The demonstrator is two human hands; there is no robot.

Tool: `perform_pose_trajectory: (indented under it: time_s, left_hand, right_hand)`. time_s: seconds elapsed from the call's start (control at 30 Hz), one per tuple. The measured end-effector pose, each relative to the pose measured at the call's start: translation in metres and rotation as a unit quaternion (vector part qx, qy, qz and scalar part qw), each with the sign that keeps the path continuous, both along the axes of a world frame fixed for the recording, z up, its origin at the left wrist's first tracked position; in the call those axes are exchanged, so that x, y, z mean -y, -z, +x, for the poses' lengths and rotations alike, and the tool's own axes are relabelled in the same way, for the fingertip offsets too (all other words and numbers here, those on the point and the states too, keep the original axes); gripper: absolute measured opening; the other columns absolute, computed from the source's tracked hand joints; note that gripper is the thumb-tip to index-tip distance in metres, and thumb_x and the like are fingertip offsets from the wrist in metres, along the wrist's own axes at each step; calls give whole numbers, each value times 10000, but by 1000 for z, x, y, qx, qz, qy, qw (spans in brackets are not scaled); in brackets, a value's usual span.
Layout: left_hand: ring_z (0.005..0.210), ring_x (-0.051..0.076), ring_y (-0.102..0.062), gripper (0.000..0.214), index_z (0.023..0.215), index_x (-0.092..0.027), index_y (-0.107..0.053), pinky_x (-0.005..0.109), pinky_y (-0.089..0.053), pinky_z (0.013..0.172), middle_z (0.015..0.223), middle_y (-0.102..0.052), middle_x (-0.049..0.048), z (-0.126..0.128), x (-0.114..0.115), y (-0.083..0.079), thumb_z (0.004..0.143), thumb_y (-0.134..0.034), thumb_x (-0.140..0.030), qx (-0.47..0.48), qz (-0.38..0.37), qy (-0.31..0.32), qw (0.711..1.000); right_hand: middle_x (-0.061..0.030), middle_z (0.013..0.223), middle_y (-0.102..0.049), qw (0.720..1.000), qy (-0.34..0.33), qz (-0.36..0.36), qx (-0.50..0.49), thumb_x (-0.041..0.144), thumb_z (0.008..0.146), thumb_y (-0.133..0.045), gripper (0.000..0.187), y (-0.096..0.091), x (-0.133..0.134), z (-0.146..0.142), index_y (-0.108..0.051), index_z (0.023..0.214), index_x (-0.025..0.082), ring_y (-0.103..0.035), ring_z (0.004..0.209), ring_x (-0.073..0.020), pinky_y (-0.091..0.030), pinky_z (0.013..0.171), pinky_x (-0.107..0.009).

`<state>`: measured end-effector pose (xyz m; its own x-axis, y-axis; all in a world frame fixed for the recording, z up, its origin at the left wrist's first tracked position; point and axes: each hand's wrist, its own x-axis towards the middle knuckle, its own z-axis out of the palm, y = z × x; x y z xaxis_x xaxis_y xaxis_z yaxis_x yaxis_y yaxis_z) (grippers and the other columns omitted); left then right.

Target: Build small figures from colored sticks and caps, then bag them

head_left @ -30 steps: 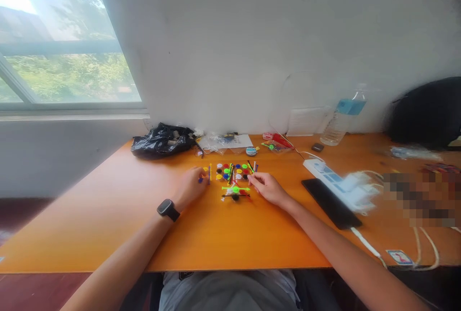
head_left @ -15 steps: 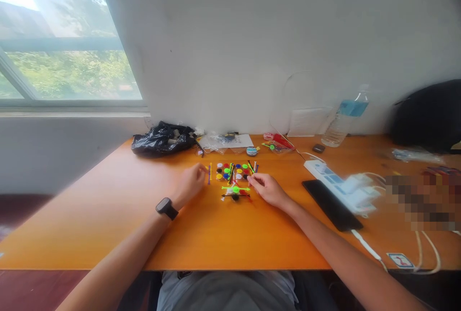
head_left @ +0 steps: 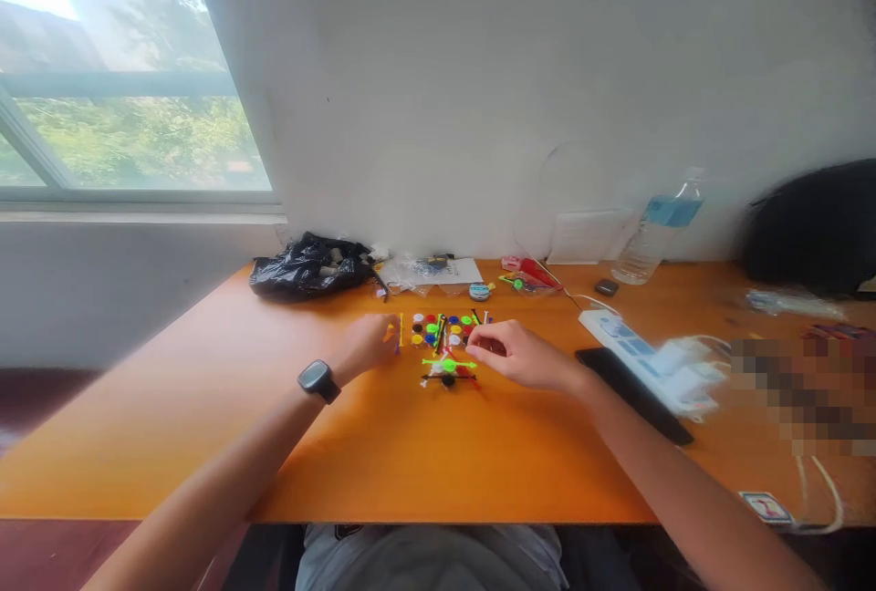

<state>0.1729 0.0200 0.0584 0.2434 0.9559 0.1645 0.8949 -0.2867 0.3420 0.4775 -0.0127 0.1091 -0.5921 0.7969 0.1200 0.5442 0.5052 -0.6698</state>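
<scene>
My left hand (head_left: 373, 342) rests at the left of a group of small plastic pieces, fingers curled in beside an upright-lying yellow rod (head_left: 401, 329). A purple rod (head_left: 398, 349) shows by its fingertips, partly hidden. At the right of the group my right hand (head_left: 513, 352) is closed in a pinch by a dark disc (head_left: 466, 341); what lies between its fingertips is too small to make out. Between the hands are rows of coloured discs (head_left: 431, 328) and several dark and green rods (head_left: 440, 334). Nearer me stands a joined green-and-black piece (head_left: 448, 370).
Along the wall lie a black plastic bag (head_left: 311, 267), clear packaging on paper (head_left: 428, 272), a small round tin (head_left: 479, 291) and a red packet (head_left: 537, 271). To the right are a power strip (head_left: 622, 345), a black phone (head_left: 626, 386) and a water bottle (head_left: 653, 231).
My right hand has turned and shifted slightly, its knuckles higher and its fingers curled more. My left hand has drawn over the purple rod, which now shows less.
</scene>
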Motion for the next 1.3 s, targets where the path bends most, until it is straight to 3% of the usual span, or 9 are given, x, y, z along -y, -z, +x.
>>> perform_pose_trajectory:
  time_s: [0.2,0.33,0.47,0.63,0.83,0.97,1.07,1.17,1.3]
  left_hand:
    - [725,199,-672,175,825,-215,-749,270,-389,634,815,-754,68,4,-9,0,870,-586,-170,-55,-30,-9,998]
    - [741,196,-682,210,846,-227,-761,267,-400,648,832,-764,61,2,-8,0,888,-565,-165,-50,-27,7,998]
    - [689,196,-659,247,787,-223,-753,276,-373,623,759,-740,55,0,-6,-1,893,-544,-145,-63,-30,15,997]
    - [675,184,-608,205,862,-233,-773,279,-325,601,744,-699,40,-6,-1,-22,922,-578,-218,-43,19,30,998]
    - [555,113,-375,241,959,-196,-771,258,-262,538,601,-460,-36,4,4,-92,969,-623,-386,151,-16,138,979]
    - [602,101,-405,249,988,-173,-758,238,-296,539,677,-525,-18,27,9,-127,973,-647,-396,280,-25,181,943]
    - [629,99,-451,234,1001,-164,-761,226,-327,531,755,-611,15,42,8,-132,956,-685,-380,327,-23,185,926]
    - [592,90,-434,238,983,-175,-759,226,-318,495,746,-613,14,51,6,-130,962,-692,-402,351,-11,171,921]
    - [547,88,-412,257,1010,-215,-757,242,-301,464,671,-534,-17,40,20,-141,1003,-656,-451,380,89,144,909]
  right_hand:
    - [-24,772,-667,999,-47,17,6,491,1033,-561,352,-50,7,-7,-739,984,191,-535,655,-150,-370,588,-275]
    - [-39,818,-717,997,-68,24,32,508,1023,-579,348,-77,-6,-7,-751,1042,206,-590,693,-166,-398,596,-277]
    - [-71,1027,-770,986,-132,-7,105,517,1018,-588,402,-96,-25,-1,-727,1273,240,-673,843,-201,-468,675,-283]
    - [-81,1224,-750,982,-127,-20,140,485,997,-621,435,-95,-44,8,-708,1358,258,-706,996,-232,-528,782,-297]
    - [-81,1323,-700,995,-89,29,37,408,998,-633,443,-79,-49,-14,-635,1420,273,-681,961,-204,-551,791,-303]
    - [-58,1170,-710,991,-102,17,-88,429,1023,-604,403,-69,-47,-38,-610,1396,275,-661,883,-184,-549,748,-301]
    - [-47,1047,-689,982,-103,8,-158,442,1032,-594,303,-65,-49,-43,-657,1240,231,-638,866,-174,-530,750,-298]
    - [-11,872,-622,983,-84,19,-160,461,1044,-577,277,-64,-54,-38,-670,1082,202,-570,759,-146,-475,669,-272]
    - [29,711,-476,981,-48,61,-176,496,1073,-523,334,-76,-53,-31,-678,1043,202,-463,636,-130,-386,570,-259]
